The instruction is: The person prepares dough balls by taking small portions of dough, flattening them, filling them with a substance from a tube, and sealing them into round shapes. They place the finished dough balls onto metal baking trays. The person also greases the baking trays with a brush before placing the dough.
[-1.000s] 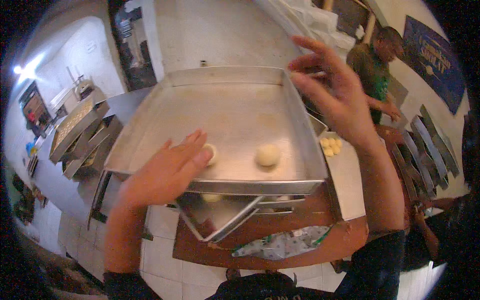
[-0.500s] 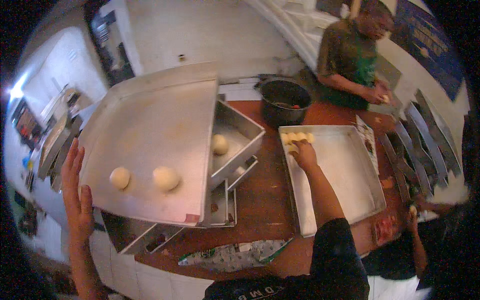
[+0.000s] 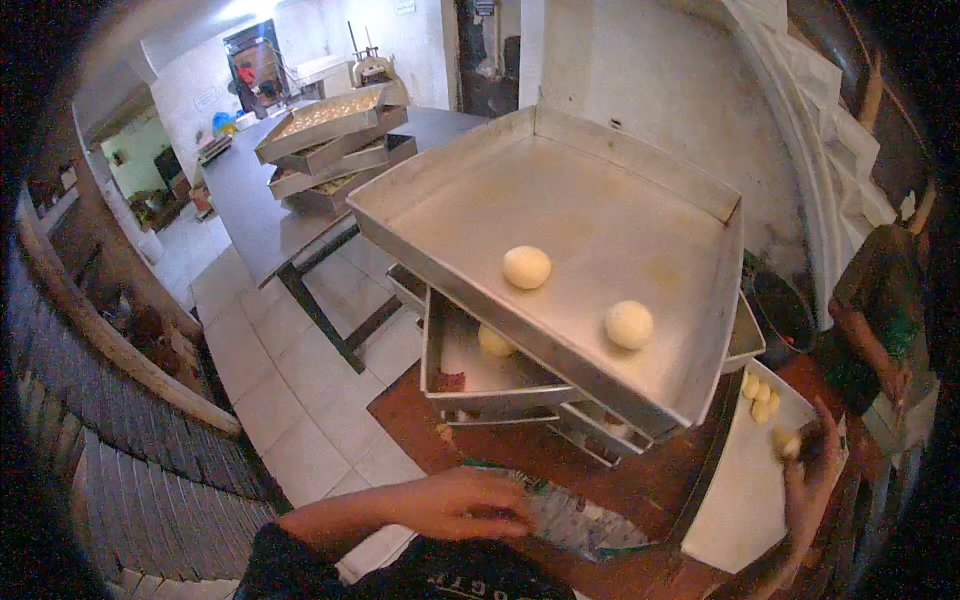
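Observation:
My left hand (image 3: 462, 505) lies low in front of me, with its fingers curled on a crumpled clear plastic bag (image 3: 580, 520) on the brown wooden table (image 3: 470, 425). My right hand (image 3: 812, 455) is at the lower right, over a flat metal tray (image 3: 735, 500), and it grips a pale dough ball (image 3: 785, 442). A few small dough pieces (image 3: 756, 396) lie at that tray's far end. Between my hands stands a stack of metal trays. The big top tray (image 3: 470, 200) carries two round dough balls (image 3: 527, 267) (image 3: 629, 324). Another dough ball (image 3: 495, 340) shows in a lower tray (image 3: 450, 375).
Another person (image 3: 880, 300) in a green top works at the right edge, near a black pot (image 3: 785, 310). Several filled trays (image 3: 330, 140) are stacked on a dark table at the back. A tiled floor (image 3: 290, 400) and a curved brick edge (image 3: 120, 350) lie to the left.
The view has swung left and lower. My left hand has left the big tray's edge and come down onto the plastic bag. My right hand stays at the right tray with dough.

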Available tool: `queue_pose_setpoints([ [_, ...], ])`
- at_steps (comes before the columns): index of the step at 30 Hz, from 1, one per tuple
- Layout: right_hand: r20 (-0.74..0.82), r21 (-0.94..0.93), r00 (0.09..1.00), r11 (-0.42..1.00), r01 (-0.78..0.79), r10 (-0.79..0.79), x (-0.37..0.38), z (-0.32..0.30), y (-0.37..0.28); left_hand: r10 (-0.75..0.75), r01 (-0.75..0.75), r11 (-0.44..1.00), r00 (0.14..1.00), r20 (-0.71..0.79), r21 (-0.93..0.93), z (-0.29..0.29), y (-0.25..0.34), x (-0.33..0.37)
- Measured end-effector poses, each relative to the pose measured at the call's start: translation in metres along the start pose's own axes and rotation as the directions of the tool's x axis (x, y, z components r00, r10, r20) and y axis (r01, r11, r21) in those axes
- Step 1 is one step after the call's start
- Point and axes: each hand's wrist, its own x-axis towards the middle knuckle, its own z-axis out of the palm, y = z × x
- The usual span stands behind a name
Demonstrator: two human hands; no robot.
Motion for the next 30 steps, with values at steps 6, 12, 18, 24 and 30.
queue_pose_setpoints([
  [6, 0.598, 0.503, 0.800, 0.799, -0.328, -0.048, -0.070, 0.095, -0.128, 0.216, -0.200, 0.976, 0.881, -0.420, 0.083, 0.058, -0.048, 0.025],
  [12, 0.542, 0.259, 0.837, 0.963, -0.075, -0.081, -0.104, 0.206, -0.169, -0.408, 0.027, 0.781, 0.779, -0.477, -0.624, 0.041, -0.147, -0.065],
  [18, 0.604, -0.013, 0.785, 0.983, 0.181, -0.136, -0.124, 0.245, -0.168, -0.498, 0.210, 0.857, 0.576, -0.648, -0.471, 0.022, -0.130, -0.118],
  [24, 0.592, 0.551, 0.787, 0.800, -0.239, -0.173, -0.103, 0.217, -0.210, -0.216, 0.211, 0.971, 0.584, -0.783, -0.111, 0.042, -0.132, -0.087],
  [30, 0.641, 0.696, 0.752, 0.531, -0.484, -0.155, -0.106, 0.229, -0.230, -0.399, 0.220, 0.917, 0.549, -0.734, -0.333, 0.068, -0.118, -0.058],
])
